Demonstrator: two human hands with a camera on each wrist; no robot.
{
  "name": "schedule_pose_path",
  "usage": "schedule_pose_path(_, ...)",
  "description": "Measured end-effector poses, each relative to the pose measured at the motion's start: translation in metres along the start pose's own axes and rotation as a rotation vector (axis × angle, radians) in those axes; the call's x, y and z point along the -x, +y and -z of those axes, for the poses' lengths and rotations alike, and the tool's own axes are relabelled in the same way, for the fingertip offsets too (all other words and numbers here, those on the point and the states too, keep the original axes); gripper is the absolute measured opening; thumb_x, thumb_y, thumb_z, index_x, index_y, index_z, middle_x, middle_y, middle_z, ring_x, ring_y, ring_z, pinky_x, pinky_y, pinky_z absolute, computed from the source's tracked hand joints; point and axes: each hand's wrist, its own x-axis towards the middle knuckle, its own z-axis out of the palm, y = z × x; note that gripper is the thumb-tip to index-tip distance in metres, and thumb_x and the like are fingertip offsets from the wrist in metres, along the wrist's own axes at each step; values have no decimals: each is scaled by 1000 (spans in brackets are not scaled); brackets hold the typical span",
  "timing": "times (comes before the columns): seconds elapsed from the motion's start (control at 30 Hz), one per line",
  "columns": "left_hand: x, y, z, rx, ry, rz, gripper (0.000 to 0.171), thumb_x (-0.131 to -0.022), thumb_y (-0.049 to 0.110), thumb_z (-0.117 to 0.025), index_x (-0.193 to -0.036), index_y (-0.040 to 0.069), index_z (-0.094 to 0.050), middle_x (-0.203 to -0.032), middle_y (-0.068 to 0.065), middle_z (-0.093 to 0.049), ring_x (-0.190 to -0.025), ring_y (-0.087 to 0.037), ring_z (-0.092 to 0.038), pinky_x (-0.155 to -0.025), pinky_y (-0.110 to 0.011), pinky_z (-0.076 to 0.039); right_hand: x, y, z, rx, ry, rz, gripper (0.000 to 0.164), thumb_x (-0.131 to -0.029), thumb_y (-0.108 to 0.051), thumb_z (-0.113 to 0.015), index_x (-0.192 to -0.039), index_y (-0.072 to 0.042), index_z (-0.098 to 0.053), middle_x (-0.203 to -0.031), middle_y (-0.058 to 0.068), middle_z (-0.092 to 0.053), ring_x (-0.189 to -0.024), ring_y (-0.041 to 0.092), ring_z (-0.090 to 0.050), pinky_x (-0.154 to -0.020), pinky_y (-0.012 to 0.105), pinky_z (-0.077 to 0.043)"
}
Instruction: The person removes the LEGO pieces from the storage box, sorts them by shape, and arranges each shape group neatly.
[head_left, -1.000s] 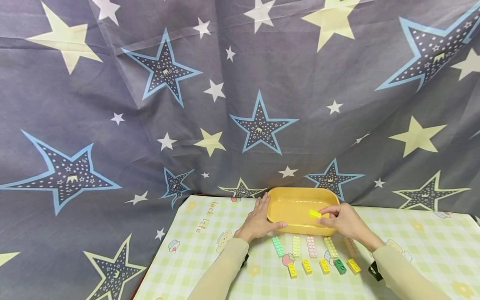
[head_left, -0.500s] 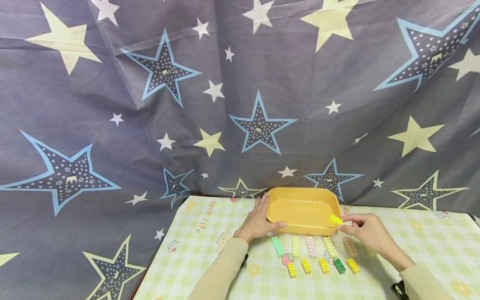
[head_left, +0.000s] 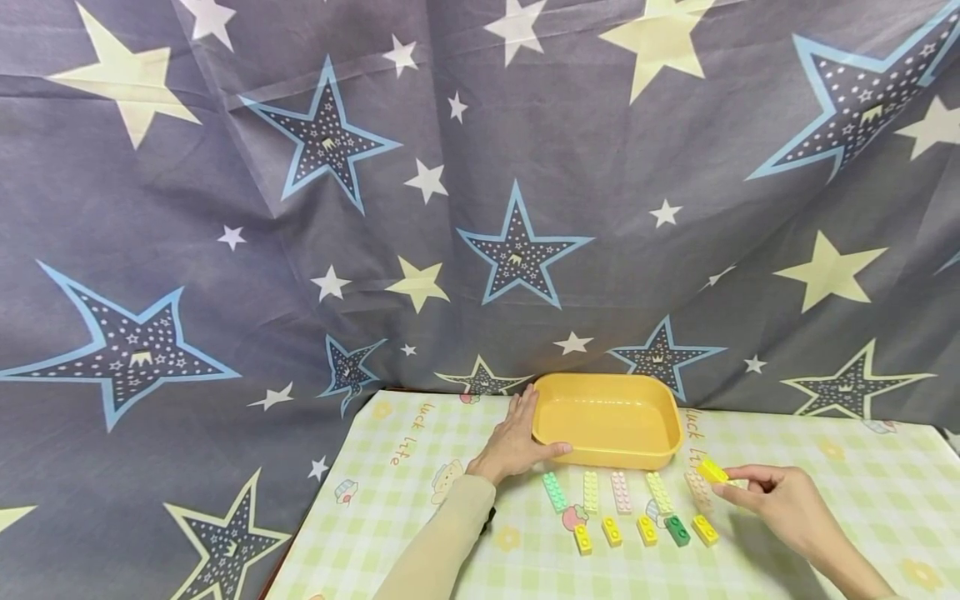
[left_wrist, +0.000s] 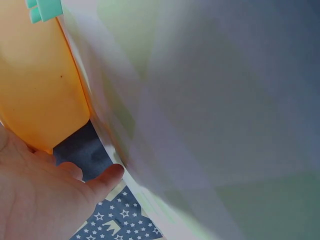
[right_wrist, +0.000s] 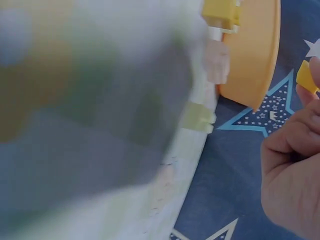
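Observation:
My right hand (head_left: pixel 791 508) pinches a small yellow toy brick (head_left: pixel 713 471) between thumb and fingertips, right of the tub's front corner. That brick (right_wrist: pixel 305 76) also shows at the edge of the right wrist view. My left hand (head_left: pixel 513 442) rests against the left end of a yellow-orange plastic tub (head_left: pixel 607 457), fingers straight along its side and thumb at its front. Before the tub lie longer bricks: teal (head_left: pixel 555 492), pale yellow (head_left: pixel 591 492), pink (head_left: pixel 622 492), another pale yellow (head_left: pixel 660 492) and a brownish one (head_left: pixel 697 492), partly behind the held brick.
A nearer row has several short yellow bricks (head_left: pixel 582 539) and a dark green brick (head_left: pixel 678 531). A pale green brick (right_wrist: pixel 196 117) shows in the right wrist view. The checked tablecloth (head_left: pixel 360 533) covers the table; a starry curtain (head_left: pixel 480 317) hangs behind.
My right hand has moved right and toward me, carrying the yellow brick from over the tub to beyond its front right corner. The left hand stays at the tub.

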Motion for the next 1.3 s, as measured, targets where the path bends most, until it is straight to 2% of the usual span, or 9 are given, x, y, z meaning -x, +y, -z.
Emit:
schedule_pose_path(0.13, 0, -1, 0, -3, -2, 2, 121, -92, 68, -78, -178, 21, -6, -188, 1, -2, -175, -34, -4, -133, -71, -28, 7, 10, 0, 26, -19, -65, 50, -94, -39, -86, -122, 2, -81, -68, -7, -52, -62, 7, -43, -56, 27, -38)
schedule_pose_path(0.33, -1, 0, -1, -7, 1, -3, 121, -92, 68, -78, -178, 20, -7, -188, 0, -3, -175, -34, -5, -133, -71, -28, 18, 20, -4, 61, -15, -86, 47, -96, -38, -85, -119, 2, -82, -64, -6, -52, -59, 8, -43, -56, 25, -38)
schedule_pose_path(0.57, 0, 2, 1, -10, 7, -8, 121, -92, 67, -78, -178, 19, -7, -188, -1, -4, -175, -35, -6, -133, -72, -29, 24, 25, -1, 103, -47, -138, 53, -97, -43, -82, -124, 4, -80, -65, -4, -57, -62, 10, -46, -68, 20, -38)
schedule_pose_path(0.73, 0, 2, 1, -9, 5, -2, 121, -92, 66, -79, -178, 19, -8, -188, -1, -4, -175, -35, -6, -133, -72, -29, 25, 28, 0, 93, -80, -196, 57, -97, -44, -82, -127, 5, -78, -67, -4, -56, -62, 12, -45, -66, 22, -36)
schedule_pose_path(1.03, 0, 2, -1, -9, 7, -2, 122, -92, 66, -79, -178, 18, -8, -188, -1, -4, -175, -35, -6, -132, -73, -29, 29, 34, -5, 61, -61, -282, 49, -91, -36, -87, -119, 5, -81, -65, -4, -55, -64, 15, -45, -65, 27, -32)
schedule_pose_path(1.23, -2, 1, 0, -19, 19, -7, 121, -92, 66, -79, -178, 17, -9, -188, -2, -6, -175, -36, -8, -132, -73, -30, 29, 34, -6, 88, -55, -284, 48, -92, -36, -85, -119, 4, -81, -66, -2, -58, -66, 17, -46, -67, 28, -35)
schedule_pose_path(1.3, -1, 1, 0, -16, 17, -10, 121, -92, 66, -79, -178, 17, -10, -188, -3, -7, -175, -36, -8, -132, -72, -30, 30, 35, -7, 101, -52, -282, 48, -91, -35, -86, -117, 4, -82, -68, -1, -64, -69, 17, -48, -67, 28, -36)
